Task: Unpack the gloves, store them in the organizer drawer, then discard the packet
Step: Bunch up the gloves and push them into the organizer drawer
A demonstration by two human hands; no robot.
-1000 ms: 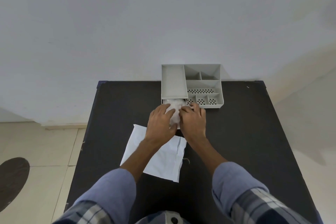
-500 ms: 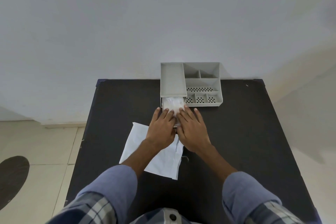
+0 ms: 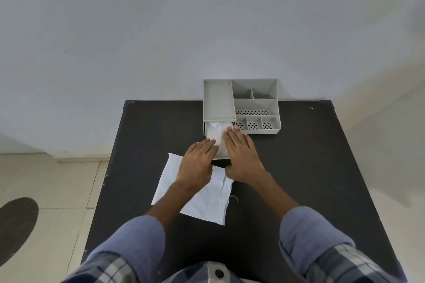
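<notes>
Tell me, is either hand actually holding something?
Neither closes on anything. Both the left hand and right hand lie flat, fingers pressing the top of the white gloves in the open drawer.

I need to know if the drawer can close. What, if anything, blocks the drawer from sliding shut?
Nothing visible blocks it. The gloves lie inside the pulled-out drawer, both hands, left and right, flat at its front. The packet lies nearer, behind the hands.

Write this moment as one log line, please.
stage: storing | gloves: in open drawer | left hand, right hand: flat on gloves | packet: on table
</notes>
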